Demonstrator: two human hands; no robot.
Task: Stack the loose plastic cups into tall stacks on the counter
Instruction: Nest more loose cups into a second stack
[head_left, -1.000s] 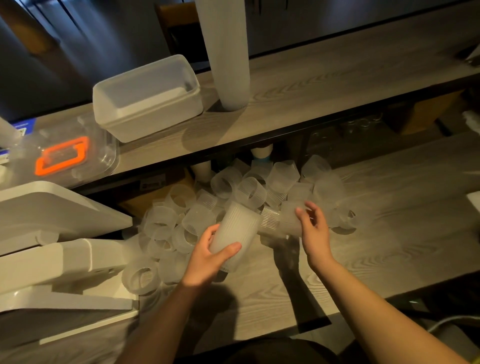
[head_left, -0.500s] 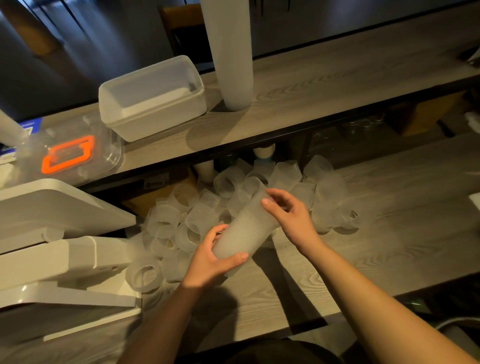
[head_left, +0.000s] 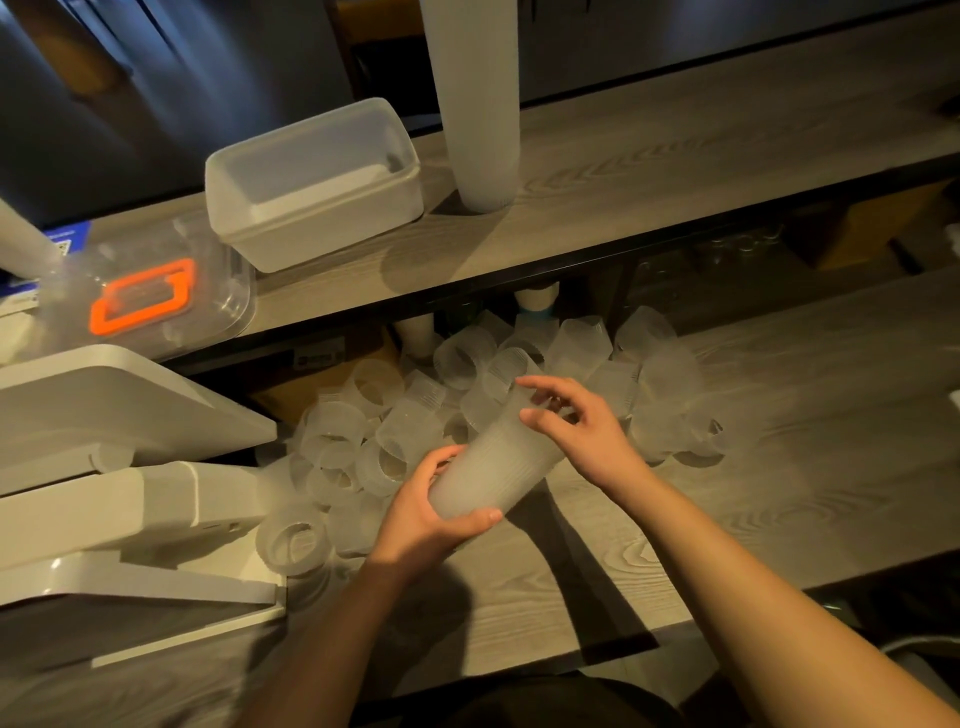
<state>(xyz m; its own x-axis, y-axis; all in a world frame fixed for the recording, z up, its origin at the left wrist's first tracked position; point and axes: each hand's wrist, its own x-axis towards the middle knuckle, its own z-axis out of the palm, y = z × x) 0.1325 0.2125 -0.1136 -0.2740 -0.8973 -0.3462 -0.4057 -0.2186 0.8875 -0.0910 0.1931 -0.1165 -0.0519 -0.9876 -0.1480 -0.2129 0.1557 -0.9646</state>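
Nested cup stack (head_left: 493, 462) in both hands, mouth empty

One head-worn wide-angle camera looks forward and steeply down from above the counter (head_left: 779, 395), close over the near edge. It faces the raised shelf (head_left: 675, 156) behind, whose far lines bend with the lens.

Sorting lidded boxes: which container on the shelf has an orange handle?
The clear container at the shelf's left end; the white tub beside it has none.
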